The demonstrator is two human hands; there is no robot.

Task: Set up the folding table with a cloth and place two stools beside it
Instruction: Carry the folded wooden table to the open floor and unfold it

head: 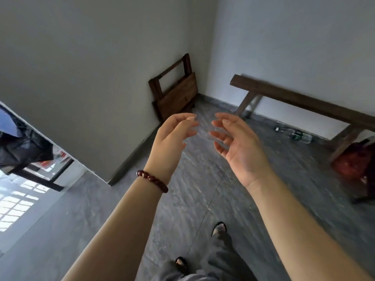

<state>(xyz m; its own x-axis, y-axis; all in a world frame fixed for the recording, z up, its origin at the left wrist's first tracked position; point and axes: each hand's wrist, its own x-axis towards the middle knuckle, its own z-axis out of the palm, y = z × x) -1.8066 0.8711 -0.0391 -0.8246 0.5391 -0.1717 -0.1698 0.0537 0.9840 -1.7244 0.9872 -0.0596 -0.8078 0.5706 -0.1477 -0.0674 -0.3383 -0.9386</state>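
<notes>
Nearest you, at the bottom edge of the floor (203,189), your two feet stand on the grey tiles in dark open sandals, the right sandal (219,229) ahead of the left sandal (180,261), with grey trousers (219,258) above them. Both your bare forearms reach forward over the floor. Your left wrist carries a bracelet (152,180) of dark red beads. Your left hand (170,138) is raised with its fingers loosely curved and spread, gripping nothing. Your right hand (239,147) faces it palm inward, fingers likewise relaxed and apart, also empty. The fingertips of the two hands are near each other but not touching.

Beyond your hands, in the far corner of the floor, the folding table (176,92) is folded flat and stands on edge, leaning against the left wall, dark brown wood with its leg frame showing above the top. Along the right wall runs a long dark wooden bench (304,102) on splayed legs. A plastic bottle (294,134) lies on its side on the floor under the bench, close to the wall. A red bag (353,165) sits on the floor beside the bench's nearer leg, at the right edge. On the left, an open doorway (30,189) gives onto bright sunlit ground
</notes>
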